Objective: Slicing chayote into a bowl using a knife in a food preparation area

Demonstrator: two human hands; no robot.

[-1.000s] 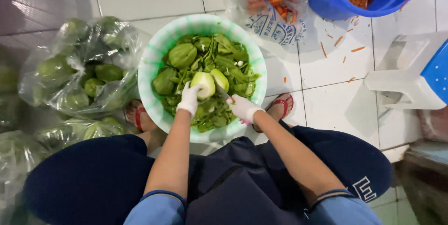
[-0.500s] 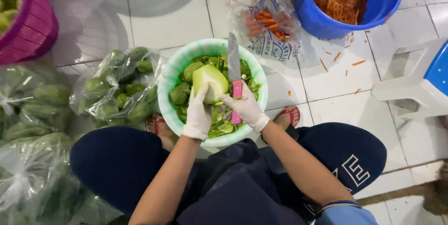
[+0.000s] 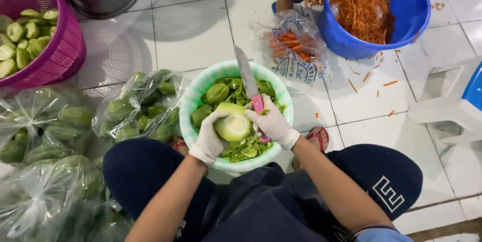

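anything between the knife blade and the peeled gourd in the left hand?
Nothing visible. The gloved left hand cups the pale green peeled gourd over the light green plastic basin. The gloved right hand grips the pink-handled steel knife right beside the gourd, blade pointing away from the person.

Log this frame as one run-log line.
left hand: cups pale green peeled vegetable | right hand: grips pink-handled knife | both over green basin of peels
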